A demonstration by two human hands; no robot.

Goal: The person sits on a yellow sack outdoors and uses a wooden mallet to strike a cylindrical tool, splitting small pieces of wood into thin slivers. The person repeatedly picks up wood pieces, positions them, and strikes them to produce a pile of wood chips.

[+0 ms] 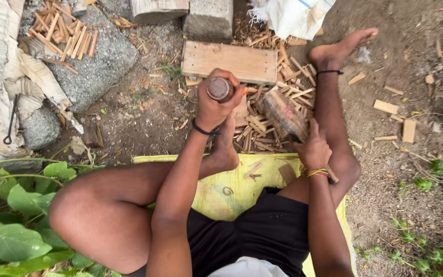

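Splitting kindling, it seems: left hand (216,105) grips a round wooden handle (220,88) at frame center; right hand (312,149) clasps a blade (284,115) over wood splints (262,131). Next needs a steadied piece.

Grey boulder (96,64) upper left with wood sticks (65,33) on top, concrete block (208,19) top centre, white sack (293,15) beside it, green leaves (14,220) bottom left, yellow mat (221,192) underneath.

One head-worn view — looking steeply down, close over lap and ground.
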